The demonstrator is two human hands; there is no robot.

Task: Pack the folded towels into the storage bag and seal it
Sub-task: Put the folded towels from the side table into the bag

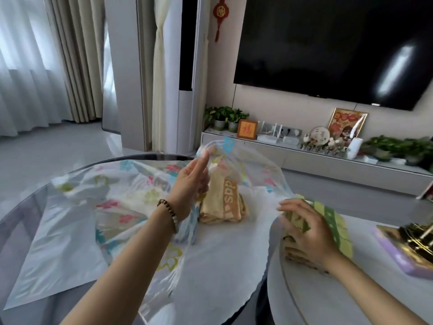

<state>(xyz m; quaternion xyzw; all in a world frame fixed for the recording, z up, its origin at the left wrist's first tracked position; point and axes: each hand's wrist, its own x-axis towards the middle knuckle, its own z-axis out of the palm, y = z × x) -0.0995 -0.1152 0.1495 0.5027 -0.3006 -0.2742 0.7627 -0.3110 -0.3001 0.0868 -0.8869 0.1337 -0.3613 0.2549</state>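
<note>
A clear plastic storage bag (131,202) printed with coloured flowers lies spread over the round glass table (21,221). My left hand (192,181) pinches the bag's upper layer and holds its mouth lifted. Inside the mouth lies a folded orange-tan towel (222,202) with white letters on a brown band. My right hand (304,231) grips a folded green and yellow checked towel (332,228) at the right rim of the bag's mouth, on a lower pale round table (316,299).
A lilac box with a gold top (407,249) stands at the right on the pale table. Behind are a low TV cabinet (328,160) with plants and ornaments, a wall TV, and curtains at the left.
</note>
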